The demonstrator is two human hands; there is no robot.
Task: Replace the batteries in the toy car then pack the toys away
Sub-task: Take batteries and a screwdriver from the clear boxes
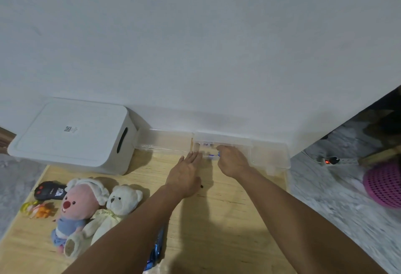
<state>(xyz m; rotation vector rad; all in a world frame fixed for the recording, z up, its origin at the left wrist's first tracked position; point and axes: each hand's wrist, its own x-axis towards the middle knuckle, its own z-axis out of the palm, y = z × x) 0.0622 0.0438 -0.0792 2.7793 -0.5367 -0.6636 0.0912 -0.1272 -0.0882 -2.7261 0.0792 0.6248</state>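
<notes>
Pale wooden worktop (227,219) against a blank white wall; grey carpet at 9 o'clock, marbled floor at 3 o'clock with a lit power strip (329,160) and a pink basket (384,184).

Clear plastic case (223,143) stands open at 12 o'clock, flush to the wall, its lid (165,141) laid flat toward 9 o'clock; right hand (233,162) has its fingers curled into the case, apparently pinching a small blue-and-white battery (213,156); left hand (184,176) lies flat and spread on the worktop just beside the case, fingertips at its front wall, holding nothing.

Handling, as a judgement: batteries are small, hard, smooth and prone to roll, best pinched across the barrel with fingertips; the case looks light and thin-walled, likely to slide unless steadied; the plush toys are soft, light, grip anywhere.

White lidded storage bin (71,134) at 10 o'clock, shut; black toy car (48,190) at 8 o'clock beside a pink plush (73,206), a white teddy bear (119,204) and a small orange-yellow figure (35,209).

Hard to read: battery count in the case, blurred behind the plastic; the right hand's fingertips are hidden; a blue object (156,249) at 6 o'clock, half under the left forearm, cannot be identified; the car's battery hatch is not visible.
</notes>
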